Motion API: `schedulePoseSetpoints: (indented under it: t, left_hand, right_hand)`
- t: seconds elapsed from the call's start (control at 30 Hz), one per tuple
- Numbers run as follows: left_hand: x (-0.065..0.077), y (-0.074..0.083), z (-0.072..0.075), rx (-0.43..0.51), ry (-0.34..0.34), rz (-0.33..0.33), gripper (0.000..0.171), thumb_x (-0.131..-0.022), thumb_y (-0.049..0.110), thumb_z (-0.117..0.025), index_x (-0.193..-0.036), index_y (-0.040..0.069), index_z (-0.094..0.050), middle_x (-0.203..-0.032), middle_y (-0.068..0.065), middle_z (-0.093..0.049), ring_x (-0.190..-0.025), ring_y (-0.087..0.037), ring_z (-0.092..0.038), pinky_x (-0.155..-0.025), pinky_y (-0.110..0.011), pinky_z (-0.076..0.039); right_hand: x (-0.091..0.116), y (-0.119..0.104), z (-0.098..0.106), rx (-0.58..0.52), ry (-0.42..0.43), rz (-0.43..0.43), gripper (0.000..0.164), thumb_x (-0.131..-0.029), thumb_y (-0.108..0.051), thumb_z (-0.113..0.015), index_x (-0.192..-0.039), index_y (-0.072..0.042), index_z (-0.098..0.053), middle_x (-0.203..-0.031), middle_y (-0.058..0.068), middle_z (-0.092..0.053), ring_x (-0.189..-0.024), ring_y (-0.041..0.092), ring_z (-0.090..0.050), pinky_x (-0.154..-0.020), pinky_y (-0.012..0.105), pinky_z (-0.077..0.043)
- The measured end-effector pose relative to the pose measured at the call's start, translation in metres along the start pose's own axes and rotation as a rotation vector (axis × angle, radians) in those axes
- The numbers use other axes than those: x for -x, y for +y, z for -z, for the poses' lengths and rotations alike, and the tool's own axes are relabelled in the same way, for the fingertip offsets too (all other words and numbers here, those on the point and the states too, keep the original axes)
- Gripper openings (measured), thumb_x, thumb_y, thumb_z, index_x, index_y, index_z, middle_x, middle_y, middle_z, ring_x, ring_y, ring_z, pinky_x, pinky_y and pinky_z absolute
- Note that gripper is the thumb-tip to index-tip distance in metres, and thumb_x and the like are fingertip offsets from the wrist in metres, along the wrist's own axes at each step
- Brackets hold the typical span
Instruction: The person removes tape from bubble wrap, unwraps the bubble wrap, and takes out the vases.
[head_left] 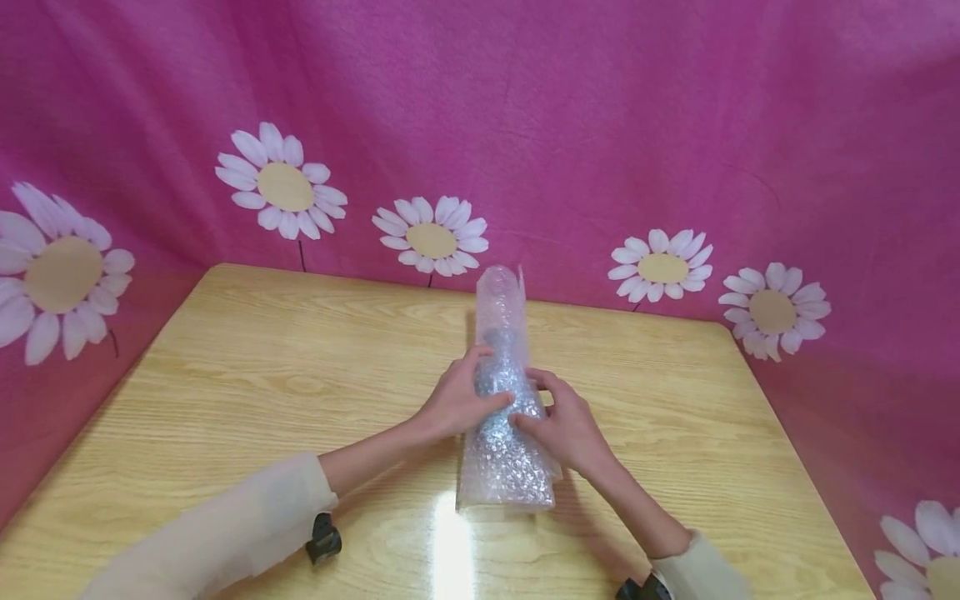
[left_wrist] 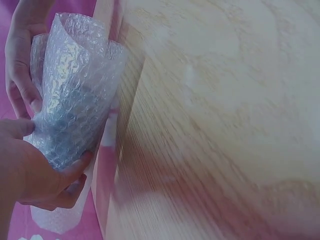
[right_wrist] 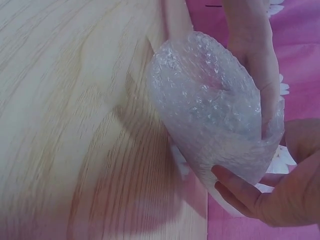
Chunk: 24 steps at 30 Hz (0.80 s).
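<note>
A roll of clear bubble wrap (head_left: 504,450) stretches away from me along the middle of the table. Something bluish-grey shows through its layers; its kind is hidden by the wrap. My left hand (head_left: 459,400) grips the roll from the left, thumb across the top and fingers round the side. On the right side my right hand (head_left: 566,425) holds it too, thumb on top near the left thumb. In the left wrist view the wrap (left_wrist: 75,100) has a loose, flared near end. The right wrist view shows that end of the wrap (right_wrist: 205,105) as an open, hollow tube.
The light wood table (head_left: 315,367) lies under the roll, with a bright glare spot near its front edge. A pink cloth (head_left: 555,125) with large white daisies hangs behind and at both sides. Dark wrist cameras (head_left: 324,537) sit at the sleeves.
</note>
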<state>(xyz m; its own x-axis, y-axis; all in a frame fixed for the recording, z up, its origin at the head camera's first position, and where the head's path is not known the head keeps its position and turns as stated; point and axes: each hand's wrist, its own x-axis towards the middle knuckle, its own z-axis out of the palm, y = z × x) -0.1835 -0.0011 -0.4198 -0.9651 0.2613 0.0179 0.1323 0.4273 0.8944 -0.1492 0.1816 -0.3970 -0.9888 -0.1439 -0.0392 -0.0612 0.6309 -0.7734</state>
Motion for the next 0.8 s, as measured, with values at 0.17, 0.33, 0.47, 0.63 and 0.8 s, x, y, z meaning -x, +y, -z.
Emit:
schedulePoseSetpoints:
  t: [0.17, 0.33, 0.47, 0.63, 0.8]
  left_hand:
    - [-0.002, 0.003, -0.006, -0.007, -0.012, 0.003, 0.072, -0.086, 0.026, -0.078, -0.146, 0.012, -0.043, -0.141, -0.019, -0.048, -0.127, -0.037, -0.048, -0.099, -0.054, -0.046]
    - [-0.002, 0.005, -0.009, -0.003, -0.018, 0.013, 0.071, -0.086, 0.025, -0.078, -0.146, 0.011, -0.042, -0.140, -0.021, -0.048, -0.124, -0.037, -0.050, -0.096, -0.053, -0.048]
    - [-0.002, 0.003, -0.011, 0.000, -0.026, 0.016, 0.070, -0.086, 0.024, -0.077, -0.145, 0.010, -0.042, -0.136, -0.022, -0.049, -0.119, -0.036, -0.052, -0.092, -0.051, -0.052]
    - [-0.004, 0.002, -0.012, 0.000, -0.033, 0.024, 0.070, -0.087, 0.026, -0.077, -0.146, 0.012, -0.042, -0.137, -0.022, -0.049, -0.120, -0.036, -0.051, -0.094, -0.052, -0.050]
    - [-0.005, 0.001, -0.013, 0.017, -0.039, 0.035, 0.070, -0.088, 0.027, -0.076, -0.147, 0.012, -0.041, -0.140, -0.022, -0.047, -0.123, -0.037, -0.050, -0.096, -0.054, -0.049]
  right_hand:
    - [0.001, 0.005, 0.005, 0.024, -0.002, -0.005, 0.068, -0.085, -0.012, -0.079, -0.145, -0.005, -0.048, -0.135, 0.020, -0.056, -0.097, 0.034, -0.067, -0.076, 0.041, -0.059]
    - [0.000, 0.010, 0.007, 0.028, -0.008, -0.014, 0.068, -0.085, -0.013, -0.079, -0.145, -0.005, -0.049, -0.135, 0.020, -0.056, -0.096, 0.034, -0.067, -0.076, 0.041, -0.059]
    - [-0.001, 0.014, 0.006, 0.016, -0.017, -0.026, 0.068, -0.085, -0.013, -0.079, -0.145, -0.005, -0.049, -0.135, 0.020, -0.056, -0.096, 0.032, -0.067, -0.075, 0.040, -0.059]
    - [-0.004, 0.018, 0.005, 0.018, -0.014, -0.024, 0.067, -0.084, -0.013, -0.080, -0.144, -0.006, -0.050, -0.135, 0.020, -0.056, -0.094, 0.031, -0.067, -0.074, 0.039, -0.059]
    - [-0.006, 0.021, 0.007, 0.028, -0.025, -0.013, 0.067, -0.085, -0.014, -0.079, -0.144, -0.006, -0.049, -0.135, 0.020, -0.056, -0.094, 0.031, -0.067, -0.075, 0.039, -0.059]
